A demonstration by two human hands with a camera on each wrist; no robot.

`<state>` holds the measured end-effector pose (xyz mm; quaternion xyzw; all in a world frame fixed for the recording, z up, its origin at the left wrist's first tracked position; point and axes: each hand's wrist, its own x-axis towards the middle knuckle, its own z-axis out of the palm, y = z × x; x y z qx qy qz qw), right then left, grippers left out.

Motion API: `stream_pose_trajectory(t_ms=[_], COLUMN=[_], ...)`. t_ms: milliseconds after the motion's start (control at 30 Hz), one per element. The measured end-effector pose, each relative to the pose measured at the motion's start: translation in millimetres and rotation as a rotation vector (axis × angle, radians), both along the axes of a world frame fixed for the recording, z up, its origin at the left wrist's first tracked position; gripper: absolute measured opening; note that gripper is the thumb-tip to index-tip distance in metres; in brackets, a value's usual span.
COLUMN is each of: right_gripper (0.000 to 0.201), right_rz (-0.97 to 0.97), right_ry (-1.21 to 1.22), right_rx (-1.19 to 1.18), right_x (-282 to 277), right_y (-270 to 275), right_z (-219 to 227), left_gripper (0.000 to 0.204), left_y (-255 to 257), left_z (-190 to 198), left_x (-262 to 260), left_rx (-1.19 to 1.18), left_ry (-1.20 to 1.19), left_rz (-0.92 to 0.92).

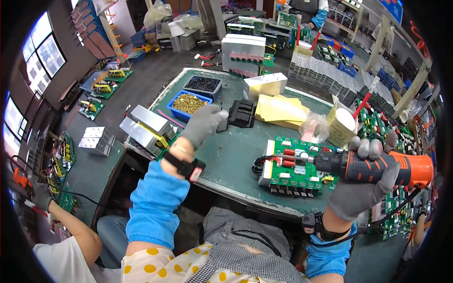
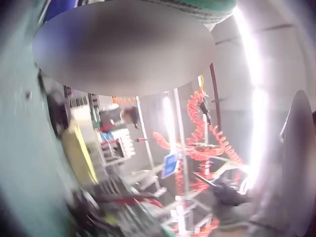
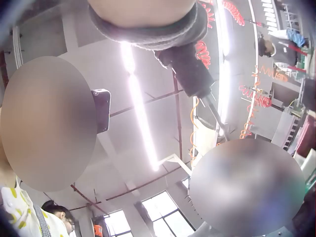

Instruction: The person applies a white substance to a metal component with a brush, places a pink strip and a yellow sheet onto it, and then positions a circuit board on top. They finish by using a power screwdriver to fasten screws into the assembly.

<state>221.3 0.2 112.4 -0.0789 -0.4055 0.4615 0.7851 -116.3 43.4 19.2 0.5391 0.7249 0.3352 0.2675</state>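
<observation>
My gloved right hand [image 1: 365, 177] grips an orange and black electric screwdriver [image 1: 330, 162], its bit pointing left across a green circuit board [image 1: 302, 172]. The board carries red and white parts and has a metal plate along its left side. In the right wrist view the dark nose of the screwdriver [image 3: 190, 71] shows below the glove cuff. My gloved left hand [image 1: 203, 126] is over the bench, just right of a blue bin of brass-coloured screws [image 1: 188, 103]. Its fingertips are right at black plastic parts [image 1: 242, 114]; I cannot tell whether they pinch one.
Behind the screws stands a dark bin of small black pieces [image 1: 204, 86]. Yellow sheets [image 1: 282, 109], a clear plastic bag [image 1: 314, 127] and a box with a white roll [image 1: 343, 121] line the bench's far right. Metal heat sinks [image 1: 150, 127] lie left. Other people work nearby.
</observation>
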Motion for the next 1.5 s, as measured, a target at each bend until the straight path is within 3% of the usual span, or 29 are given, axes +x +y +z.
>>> stream_pose_trajectory(t_ms=[33, 133, 267, 367, 500, 567, 633, 733, 800, 833, 967, 1233, 1500], right_gripper=[0.072, 0.073, 0.075, 0.075, 0.075, 0.075, 0.075, 0.076, 0.076, 0.076, 0.077, 0.072, 0.080], right_rz=[-0.001, 0.000, -0.073, -0.126, -0.125, -0.132, -0.126, -0.106, -0.107, -0.106, -0.076, 0.014, -0.068], right_ry=[-0.008, -0.030, -0.050, -0.023, -0.030, -0.026, -0.023, -0.026, -0.035, -0.039, -0.060, -0.121, -0.152], right_rx=[0.012, 0.055, 0.039, 0.024, 0.024, 0.026, 0.032, 0.051, 0.064, 0.058, 0.054, 0.121, 0.043], right_x=[1, 6, 22, 31, 40, 41, 42, 41, 39, 38, 32, 32, 16], right_y=[-2, -4, -6, -8, -12, -14, -16, -18, -18, -18, -19, -19, -17], right_z=[-1, -3, -3, -4, -4, -3, -2, -1, -1, -1, -1, -3, 1], left_gripper=[0.038, 0.043, 0.052, 0.046, 0.052, 0.043, 0.039, 0.039, 0.039, 0.039, 0.042, 0.042, 0.036], left_y=[14, 49, 72, 75, 77, 70, 57, 11, -17, -33, -57, -58, -60], left_z=[3, 8, -4, 1, -7, -6, 3, 37, 34, 43, 40, 12, 8], left_x=[0, 13, 12, 13, -6, -18, -23, -2, 13, 33, 64, 82, 92], left_rx=[-0.139, -0.483, -0.550, -0.597, -0.462, -0.248, -0.083, -0.104, -0.018, -0.089, -0.193, -0.131, -0.133], left_ry=[0.251, 0.538, 0.725, 0.738, 0.604, 0.553, 0.311, -0.178, -0.498, -0.617, -0.441, -0.666, -0.616], left_rz=[0.042, 0.034, -0.054, -0.086, 0.014, -0.027, -0.097, -0.186, -0.391, -0.362, -0.423, -0.327, -0.321])
